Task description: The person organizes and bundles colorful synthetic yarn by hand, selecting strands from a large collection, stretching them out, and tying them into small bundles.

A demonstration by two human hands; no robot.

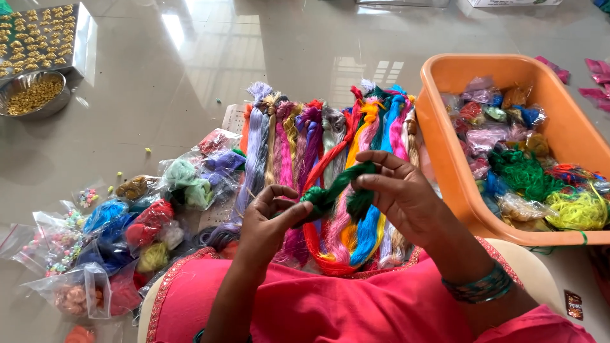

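A green thread skein (340, 187) is held between both hands, above the person's lap and in front of a row of coloured skeins. The left hand (270, 219) pinches the skein's left end, thumb and fingers closed on it. The right hand (400, 190) grips the right end, fingers curled over the strands. The skein sags slightly between the two grips. Beneath it lies a fan of thread skeins (330, 136) in lilac, pink, purple, red, yellow and blue, spread on the tiled floor (190, 63). An orange plastic tub (457, 165) of bagged threads stands just beside them on the right. Small clear bags of thread and beads (95, 235) lie to the left. Far left, a steel bowl (32, 95) holds yellow beads.
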